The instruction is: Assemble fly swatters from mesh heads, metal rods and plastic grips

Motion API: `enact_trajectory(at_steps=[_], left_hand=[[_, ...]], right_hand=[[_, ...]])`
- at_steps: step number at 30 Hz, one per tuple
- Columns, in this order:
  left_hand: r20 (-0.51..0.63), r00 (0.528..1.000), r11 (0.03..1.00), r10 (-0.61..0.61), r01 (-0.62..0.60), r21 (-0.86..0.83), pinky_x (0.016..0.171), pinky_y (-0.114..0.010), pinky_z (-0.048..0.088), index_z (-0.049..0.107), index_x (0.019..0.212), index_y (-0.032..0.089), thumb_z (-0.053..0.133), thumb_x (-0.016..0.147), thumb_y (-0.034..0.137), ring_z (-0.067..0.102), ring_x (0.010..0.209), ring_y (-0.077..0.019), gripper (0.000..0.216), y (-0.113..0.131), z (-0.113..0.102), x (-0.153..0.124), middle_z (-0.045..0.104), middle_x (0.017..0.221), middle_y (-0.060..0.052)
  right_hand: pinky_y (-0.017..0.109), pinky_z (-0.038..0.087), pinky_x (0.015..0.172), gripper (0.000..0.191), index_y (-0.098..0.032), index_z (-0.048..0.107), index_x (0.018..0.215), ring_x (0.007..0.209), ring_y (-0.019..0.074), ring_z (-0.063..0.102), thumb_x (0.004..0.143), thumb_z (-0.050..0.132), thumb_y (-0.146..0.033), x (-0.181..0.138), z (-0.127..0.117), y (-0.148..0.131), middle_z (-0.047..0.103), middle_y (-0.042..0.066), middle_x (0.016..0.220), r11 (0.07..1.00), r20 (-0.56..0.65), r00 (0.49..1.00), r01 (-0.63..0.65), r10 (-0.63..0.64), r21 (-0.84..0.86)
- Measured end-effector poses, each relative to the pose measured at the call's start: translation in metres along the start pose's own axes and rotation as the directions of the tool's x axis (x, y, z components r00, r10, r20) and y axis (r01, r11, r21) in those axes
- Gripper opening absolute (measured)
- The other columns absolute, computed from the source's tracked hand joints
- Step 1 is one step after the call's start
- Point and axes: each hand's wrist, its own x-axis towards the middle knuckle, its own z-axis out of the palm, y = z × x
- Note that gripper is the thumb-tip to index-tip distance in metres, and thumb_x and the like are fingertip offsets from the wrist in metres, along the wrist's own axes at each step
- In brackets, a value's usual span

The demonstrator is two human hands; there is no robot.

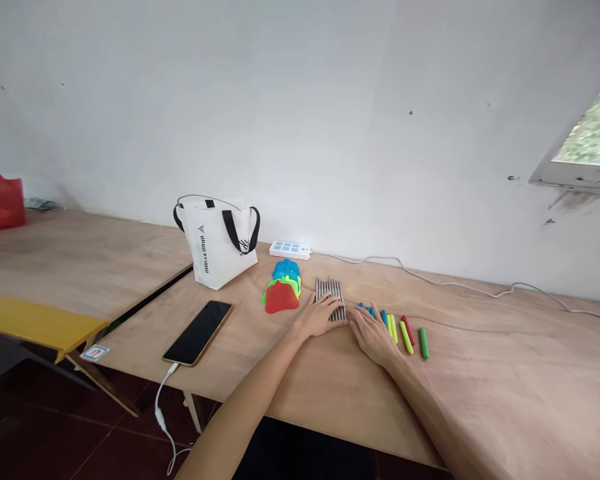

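My left hand [321,315] lies flat on the plywood table [505,373], fingers stretched over the near end of a row of several thin metal rods [329,289]. My right hand [375,335] rests open beside it, its fingers spread over several coloured sticks [407,335] in blue, yellow, red and green. Some blue sticks are partly hidden under the right fingers. Left of the rods sits a stack of plastic mesh pieces [282,288], red on top, then green and blue.
A white tote bag [219,245] with black handles stands at the back left. A black phone [198,332] lies near the front edge, its cable hanging down. A white power strip [290,250] and cord run along the wall. A yellow board [35,321] and a red bag [0,199] sit at the left.
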Motion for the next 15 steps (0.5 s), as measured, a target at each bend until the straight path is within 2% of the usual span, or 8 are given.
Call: enact_trajectory(at_steps=[3, 8, 15], left_hand=[[0.014, 1.000, 1.000, 0.021, -0.021, 0.011, 0.122, -0.060, 0.017, 0.049, 0.145, 0.035, 0.042, 0.098, 0.069, 0.032, 0.149, -0.0297, 0.059, -0.0018, 0.0002, 0.0015, 0.046, 0.157, -0.001], [0.067, 0.996, 0.998, 0.062, -0.063, 0.012, 0.121, -0.066, 0.015, 0.048, 0.146, 0.046, 0.042, 0.101, 0.064, 0.031, 0.150, -0.0326, 0.049, -0.0048, 0.0018, 0.0036, 0.042, 0.160, 0.004], [0.068, 0.996, 0.998, 0.058, -0.060, 0.017, 0.120, -0.067, 0.017, 0.056, 0.141, 0.042, 0.040, 0.101, 0.064, 0.031, 0.151, -0.0321, 0.048, -0.0083, 0.0015, 0.0064, 0.038, 0.162, -0.001]], right_hand=[[0.059, 0.021, 0.123, 0.038, -0.026, 0.049, 0.139, 0.131, 0.0229, 0.056, 0.104, 0.032, -0.025, -0.0006, 0.0003, -0.0004, 0.066, 0.007, 0.134, 1.000, 0.003, 1.000, -0.015, 0.015, 0.000], [0.060, 0.023, 0.122, 0.040, -0.027, 0.048, 0.141, 0.131, 0.0237, 0.056, 0.105, 0.032, -0.026, -0.0024, 0.0016, -0.0001, 0.065, 0.007, 0.135, 1.000, -0.027, 1.000, -0.010, 0.010, -0.006], [0.058, 0.021, 0.123, 0.041, -0.028, 0.052, 0.136, 0.128, 0.0239, 0.058, 0.101, 0.033, -0.019, -0.0063, 0.0057, 0.0042, 0.068, 0.006, 0.130, 0.999, -0.048, 0.999, 0.001, -0.003, -0.033]])
